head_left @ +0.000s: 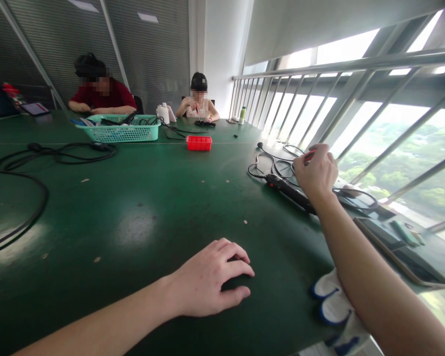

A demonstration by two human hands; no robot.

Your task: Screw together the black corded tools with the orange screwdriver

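Observation:
My left hand (213, 279) rests on the green table (133, 287), palm down, with its fingers apart and nothing in them. To the right, my right hand (319, 173) is raised near the railing side, its fingers closed around a red-and-black tool (309, 157). Most of that tool is hidden by the hand, so its kind does not show. Just below and left of the right hand lies a long black corded device (287, 190) with a red button. Its black cord (269, 157) loops on the table behind it. The right forearm partly covers white gloves with blue edging (335, 306).
A red box (199, 143) and a turquoise basket (122, 132) of tools and cables stand farther back. Black cable (46, 190) curls at left. Two people sit across the table. A metal railing (319, 69) runs along the right, with a dark tray (400, 249) beside it.

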